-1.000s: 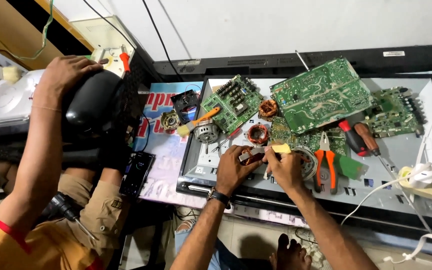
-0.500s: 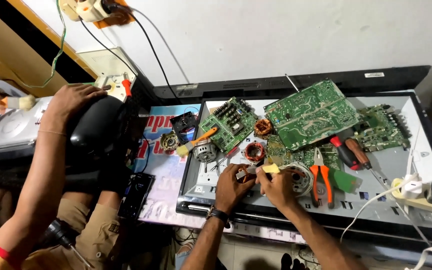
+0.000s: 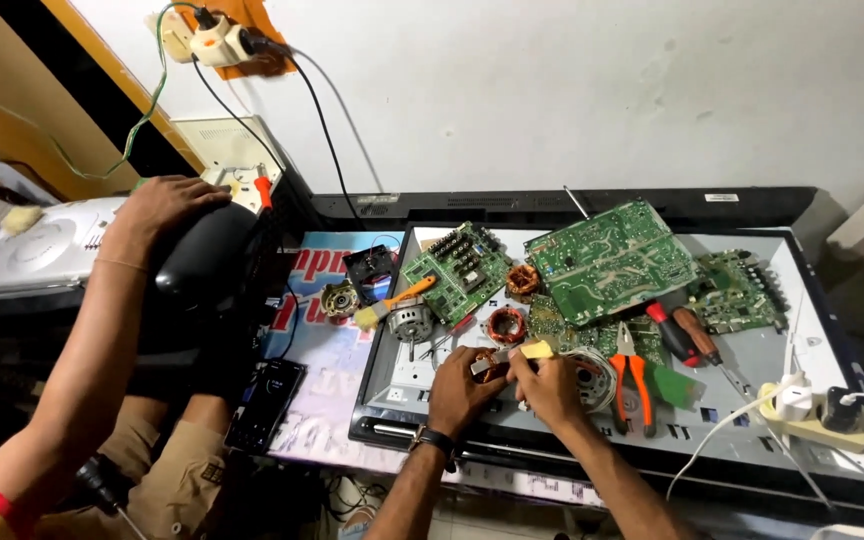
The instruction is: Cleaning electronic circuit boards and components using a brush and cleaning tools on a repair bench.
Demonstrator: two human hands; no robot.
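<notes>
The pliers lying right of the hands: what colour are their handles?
Orange handles on the pliers, lying just beside the right hand; the head view shows them.

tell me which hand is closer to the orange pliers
Right. The right hand sits just left of the orange pliers, nearly touching them; the left hand is farther left, on the other side of the right hand.

We see a plain white wall (image 3: 552, 90) behind the work surface, evenly lit and faintly smudged. High on it, an orange board (image 3: 252, 40) carries a socket adapter (image 3: 214, 42) with black and green cables trailing down. At the left stands a yellow-brown door frame (image 3: 42, 110) beside a dark gap.
</notes>
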